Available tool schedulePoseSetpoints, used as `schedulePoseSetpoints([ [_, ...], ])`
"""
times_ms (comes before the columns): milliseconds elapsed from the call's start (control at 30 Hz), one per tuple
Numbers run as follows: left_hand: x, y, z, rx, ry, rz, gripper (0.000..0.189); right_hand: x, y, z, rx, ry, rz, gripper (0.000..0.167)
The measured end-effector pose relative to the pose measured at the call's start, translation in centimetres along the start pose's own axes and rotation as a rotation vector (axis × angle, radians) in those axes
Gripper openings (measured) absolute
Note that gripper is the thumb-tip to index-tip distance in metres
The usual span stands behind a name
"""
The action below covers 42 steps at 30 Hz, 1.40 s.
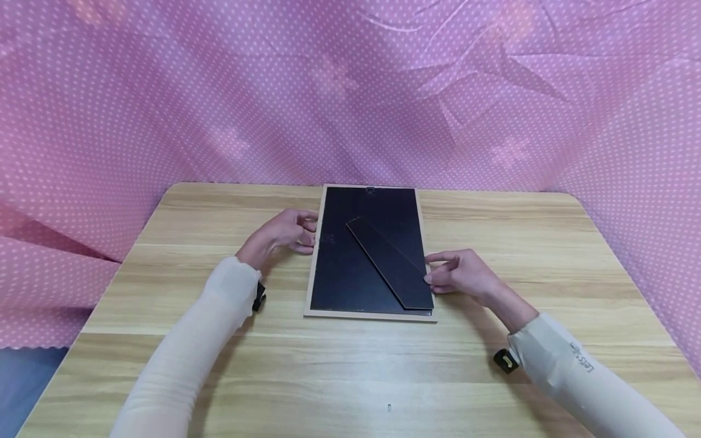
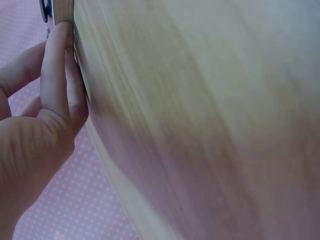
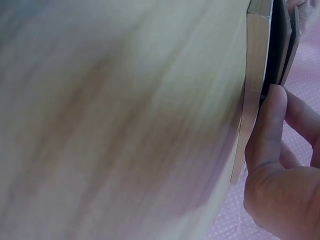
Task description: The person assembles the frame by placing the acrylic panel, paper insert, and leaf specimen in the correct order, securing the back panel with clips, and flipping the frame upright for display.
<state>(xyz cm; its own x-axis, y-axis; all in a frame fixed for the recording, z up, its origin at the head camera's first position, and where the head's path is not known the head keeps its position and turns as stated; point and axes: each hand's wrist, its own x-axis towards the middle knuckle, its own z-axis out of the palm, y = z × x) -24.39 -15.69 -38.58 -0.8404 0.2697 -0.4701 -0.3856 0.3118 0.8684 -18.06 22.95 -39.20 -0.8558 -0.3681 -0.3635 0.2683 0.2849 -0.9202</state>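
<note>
A pink dotted cloth hangs behind and around a pale wooden table, and on the table, toward its far side, a picture frame lies back up. From where I stand its long axis runs away from the person, with one long side facing each hand. The left sleeve and right sleeve come in from either side at the near end. On the frame's black back, the stand leg slants from the upper middle to the lower right corner, its wide end nearest the person.

The left hand holds the left long side, fingers bent, little gap between thumb and fingers. The right hand has the right long side the same way, but lower, so it is the nearer one to the leg's wide end; I can't tell whether it pinches the leg too. So the frame lies between them, inward from both grips.

A dark device sits at the right wrist, a small hook at the frame's far end, and a tiny scrap near the table's front.
</note>
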Motion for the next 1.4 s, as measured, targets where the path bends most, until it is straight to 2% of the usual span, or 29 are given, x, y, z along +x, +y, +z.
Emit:
schedulePoseSetpoints([
  [233,0.0,0.0,-0.2,0.010,-0.006,0.012,0.079,-0.2,-0.2,0.1,-0.010,-0.008,-0.023,0.058],
  [567,0.2,0.2,-0.2,-0.004,-0.016,0.018,0.079,0.0,-0.1,-0.5,0.027,-0.051,-0.004,0.060],
  [733,0.2,0.2,-0.3,-0.004,-0.019,0.021,0.080,0.3,-0.3,-0.6,-0.003,-0.061,-0.014,0.061],
  [967,0.1,0.1,-0.2,0.004,-0.010,0.008,0.078,1.0,-0.5,-1.1,-0.016,-0.129,0.009,0.072],
  [1167,0.1,0.0,-0.1,-0.003,-0.008,0.002,0.079,1.8,-0.3,-2.0,0.041,-0.161,0.066,0.068],
  [1300,0.1,0.0,-0.1,-0.002,-0.009,0.003,0.079,2.4,-0.2,-2.1,0.066,-0.146,0.075,0.062],
  [1400,0.0,0.0,0.0,-0.007,-0.011,0.004,0.078,2.7,-0.3,-2.1,0.045,-0.123,0.050,0.057],
])
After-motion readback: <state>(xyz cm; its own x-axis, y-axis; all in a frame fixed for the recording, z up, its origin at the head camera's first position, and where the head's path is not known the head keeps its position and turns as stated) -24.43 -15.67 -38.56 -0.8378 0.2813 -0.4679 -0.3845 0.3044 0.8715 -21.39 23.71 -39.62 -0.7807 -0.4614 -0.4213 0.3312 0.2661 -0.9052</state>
